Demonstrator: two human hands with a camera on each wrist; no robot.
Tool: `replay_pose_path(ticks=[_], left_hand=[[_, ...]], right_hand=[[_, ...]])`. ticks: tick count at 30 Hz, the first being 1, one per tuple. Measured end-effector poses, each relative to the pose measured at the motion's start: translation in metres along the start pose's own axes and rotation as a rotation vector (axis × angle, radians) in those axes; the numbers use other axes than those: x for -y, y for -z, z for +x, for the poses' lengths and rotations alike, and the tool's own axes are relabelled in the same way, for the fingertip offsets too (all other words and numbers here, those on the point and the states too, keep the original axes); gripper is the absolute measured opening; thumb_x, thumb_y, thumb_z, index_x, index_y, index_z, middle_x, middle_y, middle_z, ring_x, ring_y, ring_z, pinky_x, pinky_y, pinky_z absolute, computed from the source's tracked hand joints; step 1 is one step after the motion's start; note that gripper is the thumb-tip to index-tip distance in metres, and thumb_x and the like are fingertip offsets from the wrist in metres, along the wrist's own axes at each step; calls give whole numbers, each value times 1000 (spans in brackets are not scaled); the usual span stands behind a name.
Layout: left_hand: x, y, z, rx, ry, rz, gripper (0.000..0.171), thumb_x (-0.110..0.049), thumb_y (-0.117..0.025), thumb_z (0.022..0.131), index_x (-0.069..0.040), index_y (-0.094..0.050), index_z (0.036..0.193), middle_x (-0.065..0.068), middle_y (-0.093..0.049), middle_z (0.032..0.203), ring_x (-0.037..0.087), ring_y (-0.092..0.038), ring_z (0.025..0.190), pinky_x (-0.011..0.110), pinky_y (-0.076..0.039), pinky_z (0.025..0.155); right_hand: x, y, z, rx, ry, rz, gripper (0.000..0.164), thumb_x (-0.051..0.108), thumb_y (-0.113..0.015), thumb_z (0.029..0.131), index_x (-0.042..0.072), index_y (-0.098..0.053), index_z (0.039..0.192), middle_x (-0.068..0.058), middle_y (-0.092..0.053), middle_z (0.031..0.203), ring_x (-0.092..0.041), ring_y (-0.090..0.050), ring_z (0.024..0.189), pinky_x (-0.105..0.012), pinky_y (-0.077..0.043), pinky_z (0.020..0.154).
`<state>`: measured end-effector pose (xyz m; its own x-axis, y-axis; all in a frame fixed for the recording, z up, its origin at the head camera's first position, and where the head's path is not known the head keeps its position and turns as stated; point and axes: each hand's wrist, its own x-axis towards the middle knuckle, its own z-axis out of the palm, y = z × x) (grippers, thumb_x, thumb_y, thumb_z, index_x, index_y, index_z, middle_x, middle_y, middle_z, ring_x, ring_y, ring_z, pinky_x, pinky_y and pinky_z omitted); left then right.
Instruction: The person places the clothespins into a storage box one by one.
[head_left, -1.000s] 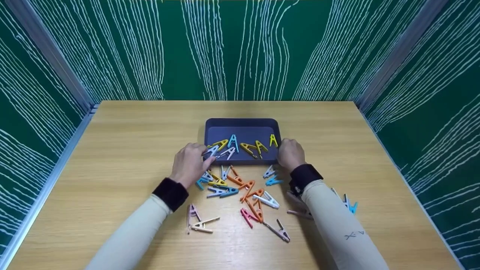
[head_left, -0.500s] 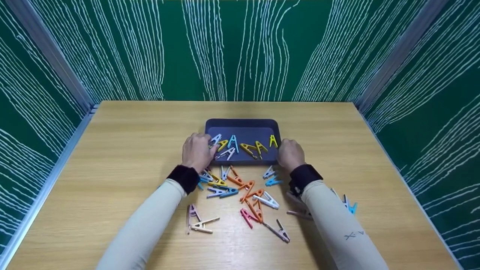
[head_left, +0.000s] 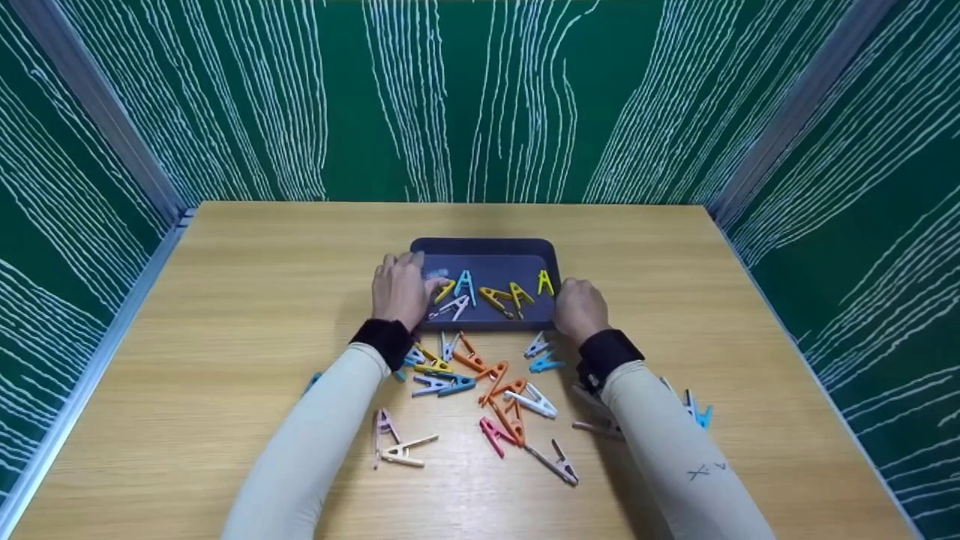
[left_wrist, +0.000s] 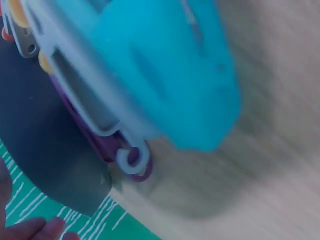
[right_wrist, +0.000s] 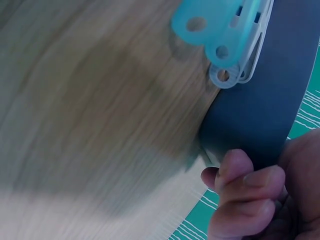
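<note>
A dark tray (head_left: pixel 491 268) holds several yellow, blue and pale clothespins. At its left rim is my left hand (head_left: pixel 400 291), thumb reaching over the inside. Beside that thumb, a pale blue clothespin (head_left: pixel 436 274) is blurred; whether the fingers pinch it I cannot tell. Fingertips (left_wrist: pixel 45 229) show beyond the tray's outer wall (left_wrist: pixel 55 140) in the left wrist view. My right hand (head_left: pixel 582 309) grips the tray's right front corner, its fingers (right_wrist: pixel 247 187) curled at the wall in the right wrist view. A yellow clothespin (head_left: pixel 546 283) lies inside near it.
Loose clothespins are scattered in front of the tray: orange (head_left: pixel 491 371), white (head_left: pixel 534 401), pink (head_left: pixel 495 436), cream (head_left: pixel 407 451) and light blue (head_left: pixel 545 361). A cyan clothespin (left_wrist: pixel 175 75) and a purple one (left_wrist: pixel 102 142) lie close below the left wrist. Green walls enclose the wooden table (head_left: pixel 262 277).
My left hand has moved away from me and slightly right along the tray's left side. The pale blue clothespin has shifted the same way inside the tray. My right hand has stayed put.
</note>
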<state>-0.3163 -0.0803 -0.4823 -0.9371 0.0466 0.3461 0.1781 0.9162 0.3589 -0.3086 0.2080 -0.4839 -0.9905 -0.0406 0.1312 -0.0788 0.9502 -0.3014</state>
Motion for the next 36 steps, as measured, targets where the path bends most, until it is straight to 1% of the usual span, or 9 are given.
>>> replay_pose_path(ticks=[4,8,11,14,16,20,29,32,36], left_hand=[[6,2,-7,-4,-3,-25,64,-49,-69,94,-1,-64,136,19,-65,135,36,-57,117,49,-46,99],[11,8,-13,-2,13,-46,64,-52,-66,96,-1,-66,133,19,-66,133,36,-58,116,49,-46,100],[14,14,-18,5,31,-37,65,-56,-63,96,-1,-67,131,20,-68,129,35,-59,114,49,-47,100],[17,21,-25,28,47,-15,67,-59,-60,96,-1,-69,129,20,-69,126,35,-61,112,48,-49,98],[19,26,-30,53,60,-6,68,-61,-60,96,-1,-70,127,20,-70,123,35,-62,111,48,-50,97],[22,35,-42,79,74,8,69,-61,-62,95,2,-72,122,22,-72,116,36,-64,106,49,-52,93],[33,47,-73,84,38,113,68,-62,-64,93,4,-73,108,22,-72,96,38,-67,91,48,-57,78],[36,53,-82,80,30,126,71,-64,-63,93,4,-72,111,23,-71,97,39,-67,92,50,-57,76],[44,61,-94,80,47,134,70,-61,-64,93,5,-71,115,26,-71,104,41,-67,95,52,-57,77]], right_hand=[[-1,-1,1,10,-6,7,20,-2,-53,91,-13,-69,96,-31,-70,90,-45,-70,82,-55,-56,71],[-2,0,3,17,-17,2,20,-2,-54,91,-13,-69,96,-30,-70,91,-44,-70,83,-55,-56,72],[-2,0,3,20,-15,1,20,-2,-54,90,-13,-69,96,-31,-70,92,-45,-70,84,-55,-56,73],[-2,0,2,26,-13,7,20,-2,-55,89,-13,-69,96,-32,-70,93,-46,-69,84,-56,-56,73],[-2,-1,2,27,-12,11,20,-2,-55,89,-13,-69,97,-32,-70,94,-46,-70,85,-56,-56,73],[-3,-2,3,18,-11,19,20,-3,-55,88,-13,-69,97,-32,-70,94,-46,-69,86,-56,-56,73],[-5,-5,1,11,7,13,19,-2,-56,86,-14,-68,96,-34,-69,93,-49,-69,84,-58,-56,72],[-4,-3,1,12,3,13,19,-2,-57,87,-14,-68,97,-33,-69,94,-49,-69,85,-58,-56,73],[-2,-2,2,26,-3,6,19,-3,-57,87,-14,-68,99,-33,-69,95,-47,-69,86,-57,-56,73]])
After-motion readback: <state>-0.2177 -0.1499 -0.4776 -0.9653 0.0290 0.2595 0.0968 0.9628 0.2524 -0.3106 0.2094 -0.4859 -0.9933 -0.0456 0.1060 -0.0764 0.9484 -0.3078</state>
